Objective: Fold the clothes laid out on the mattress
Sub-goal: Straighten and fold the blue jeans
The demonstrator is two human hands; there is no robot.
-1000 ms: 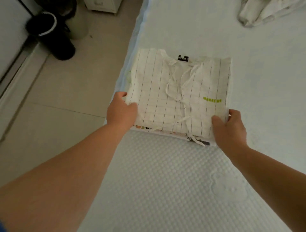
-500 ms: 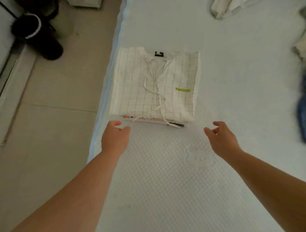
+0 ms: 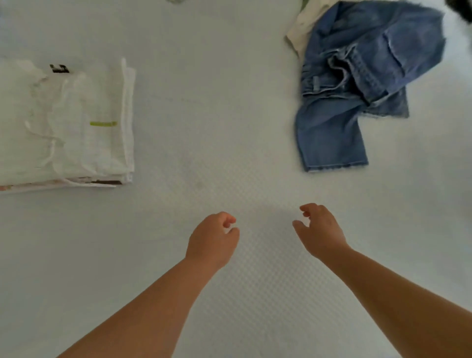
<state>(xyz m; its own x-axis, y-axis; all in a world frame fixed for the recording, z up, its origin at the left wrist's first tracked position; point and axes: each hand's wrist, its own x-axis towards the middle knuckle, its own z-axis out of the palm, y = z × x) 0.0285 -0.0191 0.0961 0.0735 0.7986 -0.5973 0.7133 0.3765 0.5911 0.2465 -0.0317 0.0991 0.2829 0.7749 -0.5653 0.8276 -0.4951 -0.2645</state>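
Note:
A folded white checked shirt (image 3: 76,122) lies on top of a small stack at the left of the white mattress (image 3: 209,127). Crumpled blue denim shorts (image 3: 357,76) lie unfolded at the upper right, partly over a cream garment (image 3: 304,28). My left hand (image 3: 213,240) hovers over the bare mattress near the centre, fingers loosely curled, holding nothing. My right hand (image 3: 319,232) is beside it, a little to the right, fingers also loosely curled and empty. Both hands are well apart from the shirt and the shorts.
Thin edges of other folded clothes (image 3: 63,182) show under the shirt stack. A dark shape (image 3: 459,7) sits at the top right corner. Another bit of fabric (image 3: 175,1) peeks in at the top edge.
Both hands let go of the folded shirt and drew back. The view swung right, so the stack now sits at the left and the denim shorts have come into view.

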